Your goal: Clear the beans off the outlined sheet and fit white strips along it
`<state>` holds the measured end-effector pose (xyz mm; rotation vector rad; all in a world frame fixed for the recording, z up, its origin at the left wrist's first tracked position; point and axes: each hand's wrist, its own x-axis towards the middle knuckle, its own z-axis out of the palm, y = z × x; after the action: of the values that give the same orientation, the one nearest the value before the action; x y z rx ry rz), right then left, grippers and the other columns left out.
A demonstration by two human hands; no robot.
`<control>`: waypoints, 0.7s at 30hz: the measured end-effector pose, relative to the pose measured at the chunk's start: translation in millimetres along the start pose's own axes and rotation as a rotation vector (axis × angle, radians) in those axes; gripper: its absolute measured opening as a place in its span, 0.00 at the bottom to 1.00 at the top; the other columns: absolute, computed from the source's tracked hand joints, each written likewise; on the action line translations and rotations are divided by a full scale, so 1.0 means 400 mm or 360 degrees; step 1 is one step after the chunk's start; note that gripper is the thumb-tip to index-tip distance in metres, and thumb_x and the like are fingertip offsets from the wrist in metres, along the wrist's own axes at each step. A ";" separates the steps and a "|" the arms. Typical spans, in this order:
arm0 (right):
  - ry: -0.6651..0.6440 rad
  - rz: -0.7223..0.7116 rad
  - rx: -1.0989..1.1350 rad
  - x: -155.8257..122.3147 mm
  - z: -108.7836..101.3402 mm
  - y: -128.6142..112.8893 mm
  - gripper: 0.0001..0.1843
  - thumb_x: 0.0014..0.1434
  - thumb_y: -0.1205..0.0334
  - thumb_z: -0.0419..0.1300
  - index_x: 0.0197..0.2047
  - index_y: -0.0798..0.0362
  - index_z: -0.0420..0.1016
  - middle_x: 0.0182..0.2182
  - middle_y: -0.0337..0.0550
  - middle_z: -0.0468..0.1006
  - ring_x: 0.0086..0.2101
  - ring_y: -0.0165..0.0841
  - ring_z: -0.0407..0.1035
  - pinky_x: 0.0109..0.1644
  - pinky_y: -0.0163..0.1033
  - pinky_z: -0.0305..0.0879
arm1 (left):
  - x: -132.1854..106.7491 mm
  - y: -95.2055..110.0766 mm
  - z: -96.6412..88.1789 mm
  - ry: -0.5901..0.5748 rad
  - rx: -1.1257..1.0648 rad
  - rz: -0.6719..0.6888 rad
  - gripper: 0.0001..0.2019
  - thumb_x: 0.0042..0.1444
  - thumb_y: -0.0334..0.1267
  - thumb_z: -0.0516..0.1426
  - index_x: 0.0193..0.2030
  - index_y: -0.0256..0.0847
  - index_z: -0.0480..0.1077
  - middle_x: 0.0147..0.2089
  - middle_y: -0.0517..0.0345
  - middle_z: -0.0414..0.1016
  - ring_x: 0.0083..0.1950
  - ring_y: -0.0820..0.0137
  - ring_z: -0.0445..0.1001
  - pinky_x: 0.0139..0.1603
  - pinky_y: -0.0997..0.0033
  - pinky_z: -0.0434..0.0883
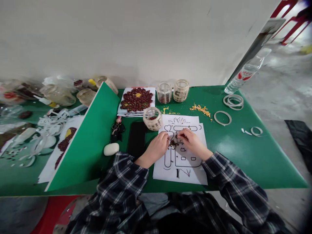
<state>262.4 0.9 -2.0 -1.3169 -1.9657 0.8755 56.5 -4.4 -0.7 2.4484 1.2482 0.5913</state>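
A white sheet (pixel 195 175) with a black line drawing lies on the green table in front of me. Small dark green beans or seeds (pixel 174 143) are heaped on it between my hands, with a few scattered over the lines. My left hand (pixel 158 147) rests at the sheet's left side, its fingers closed beside the heap. From the right, my right hand (pixel 191 143) reaches over the drawing with thumb and fingers pinched together. Whatever either hand's fingertips hold is too small or hidden. An open jar (pixel 152 119) with red beans stands just beyond my left hand.
Two more jars (pixel 164 92) stand by the wall, beside a red bean flower picture (pixel 136 99). Corn kernels (pixel 201 110), tape rings (pixel 222 118) and a water bottle (pixel 247 73) are to the right. Left are a phone (pixel 136 139), a white case (pixel 111 149) and a green divider (pixel 85 139).
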 end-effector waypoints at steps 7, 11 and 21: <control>-0.0019 0.0713 0.1427 -0.001 -0.041 0.001 0.11 0.55 0.54 0.57 0.33 0.52 0.63 0.31 0.42 0.72 0.29 0.29 0.65 0.30 0.35 0.62 | -0.002 -0.003 0.001 0.0195 -0.0989 -0.0460 0.05 0.63 0.38 0.49 0.41 0.41 0.63 0.36 0.56 0.72 0.35 0.71 0.73 0.35 0.70 0.70; -0.0100 0.0800 0.1534 -0.003 -0.049 0.002 0.08 0.51 0.59 0.57 0.33 0.53 0.64 0.29 0.41 0.71 0.26 0.27 0.63 0.26 0.33 0.57 | 0.002 -0.007 -0.002 0.0099 -0.1014 -0.0566 0.03 0.56 0.34 0.53 0.37 0.40 0.67 0.35 0.57 0.74 0.34 0.71 0.73 0.35 0.70 0.69; -0.0284 0.0406 0.0225 -0.032 -0.039 -0.009 0.08 0.54 0.59 0.62 0.33 0.53 0.80 0.15 0.31 0.62 0.18 0.25 0.52 0.23 0.33 0.48 | -0.005 0.027 -0.034 -0.0166 -0.0739 -0.0664 0.04 0.55 0.32 0.51 0.33 0.41 0.65 0.29 0.63 0.68 0.28 0.73 0.66 0.29 0.74 0.61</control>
<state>276.6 -9.2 8.6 -1.4694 -1.8516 1.2697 56.0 -10.9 15.6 1.7558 1.3461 0.5503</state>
